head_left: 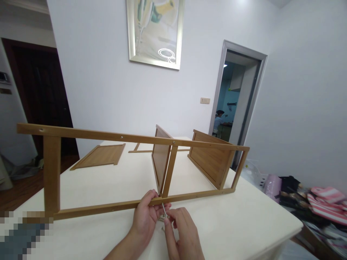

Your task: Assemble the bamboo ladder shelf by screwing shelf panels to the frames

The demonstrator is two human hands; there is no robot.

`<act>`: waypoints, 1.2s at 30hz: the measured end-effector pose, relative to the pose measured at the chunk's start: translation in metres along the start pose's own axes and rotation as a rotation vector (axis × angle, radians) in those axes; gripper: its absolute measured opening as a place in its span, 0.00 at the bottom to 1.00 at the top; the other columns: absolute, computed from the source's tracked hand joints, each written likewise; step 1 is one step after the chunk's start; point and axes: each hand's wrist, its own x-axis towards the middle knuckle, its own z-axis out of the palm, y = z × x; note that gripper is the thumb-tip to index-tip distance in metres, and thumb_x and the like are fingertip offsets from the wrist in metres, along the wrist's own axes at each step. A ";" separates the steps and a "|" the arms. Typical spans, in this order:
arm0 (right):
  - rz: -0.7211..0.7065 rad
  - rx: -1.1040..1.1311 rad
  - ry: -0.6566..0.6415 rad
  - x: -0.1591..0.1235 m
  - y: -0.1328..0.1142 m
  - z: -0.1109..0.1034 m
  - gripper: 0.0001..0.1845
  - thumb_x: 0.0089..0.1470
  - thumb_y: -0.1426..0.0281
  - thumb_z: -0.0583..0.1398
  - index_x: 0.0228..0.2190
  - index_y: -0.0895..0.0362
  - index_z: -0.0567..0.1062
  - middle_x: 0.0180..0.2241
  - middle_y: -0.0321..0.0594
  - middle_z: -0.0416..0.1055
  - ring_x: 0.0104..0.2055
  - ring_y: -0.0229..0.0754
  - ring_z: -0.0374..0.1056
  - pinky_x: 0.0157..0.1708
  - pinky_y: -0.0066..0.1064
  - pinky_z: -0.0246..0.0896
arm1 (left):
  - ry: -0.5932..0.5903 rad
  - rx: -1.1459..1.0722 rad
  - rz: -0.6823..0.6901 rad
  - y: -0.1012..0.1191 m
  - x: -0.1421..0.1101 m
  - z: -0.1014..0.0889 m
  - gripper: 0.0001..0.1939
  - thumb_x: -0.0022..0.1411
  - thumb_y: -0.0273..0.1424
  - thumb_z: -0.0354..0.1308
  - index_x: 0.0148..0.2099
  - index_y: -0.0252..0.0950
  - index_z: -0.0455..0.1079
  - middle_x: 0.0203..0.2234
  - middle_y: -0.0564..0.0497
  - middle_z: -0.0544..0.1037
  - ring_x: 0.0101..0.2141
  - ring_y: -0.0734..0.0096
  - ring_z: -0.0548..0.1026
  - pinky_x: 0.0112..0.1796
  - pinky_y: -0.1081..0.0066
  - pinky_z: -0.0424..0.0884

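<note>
A wooden shelf frame (108,135) stands on its long side, with panels attached at its middle and right end. My left hand (146,216) is closed around the near lower rail (100,207), just left of the middle crossbar (170,169). Pinched in my right hand (184,231) is a thin metal rod (164,208), like a hex key or long bolt. Its upper end meets the underside of that rail below the crossbar. Several small metal pieces (163,218) lie on the table behind my fingers, partly hidden.
The white table (244,220) carries a loose wooden panel (100,157) at the back left and another slatted frame (141,151) behind. To the right are piled clothes and bags (325,202). A person (218,121) sits beyond the doorway.
</note>
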 end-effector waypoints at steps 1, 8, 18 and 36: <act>-0.011 0.014 -0.001 0.000 -0.001 -0.001 0.11 0.59 0.80 0.53 0.40 0.55 0.68 0.31 0.40 0.70 0.33 0.41 0.68 0.31 0.30 0.66 | -0.003 -0.002 -0.002 0.000 0.000 0.000 0.08 0.59 0.30 0.59 0.30 0.36 0.63 0.20 0.51 0.75 0.25 0.63 0.79 0.26 0.69 0.75; -0.108 -0.003 0.014 0.000 -0.002 -0.002 0.14 0.57 0.82 0.52 0.41 0.56 0.70 0.29 0.40 0.69 0.31 0.41 0.67 0.29 0.29 0.65 | 0.038 0.007 0.005 -0.001 0.003 -0.001 0.07 0.59 0.29 0.58 0.30 0.36 0.64 0.20 0.51 0.75 0.25 0.62 0.80 0.29 0.65 0.77; -0.191 -0.181 0.054 0.001 -0.001 -0.006 0.15 0.57 0.82 0.53 0.43 0.58 0.71 0.29 0.43 0.71 0.28 0.42 0.64 0.26 0.31 0.62 | 0.036 0.000 0.018 0.001 0.002 0.000 0.07 0.60 0.27 0.56 0.30 0.36 0.62 0.20 0.52 0.75 0.23 0.64 0.78 0.30 0.65 0.77; -0.253 -0.393 0.100 0.006 -0.004 -0.008 0.12 0.62 0.77 0.51 0.36 0.59 0.75 0.26 0.41 0.69 0.26 0.40 0.63 0.23 0.30 0.58 | 0.040 -0.001 0.004 0.001 0.002 -0.002 0.07 0.62 0.28 0.55 0.31 0.36 0.63 0.20 0.50 0.77 0.25 0.62 0.79 0.29 0.66 0.76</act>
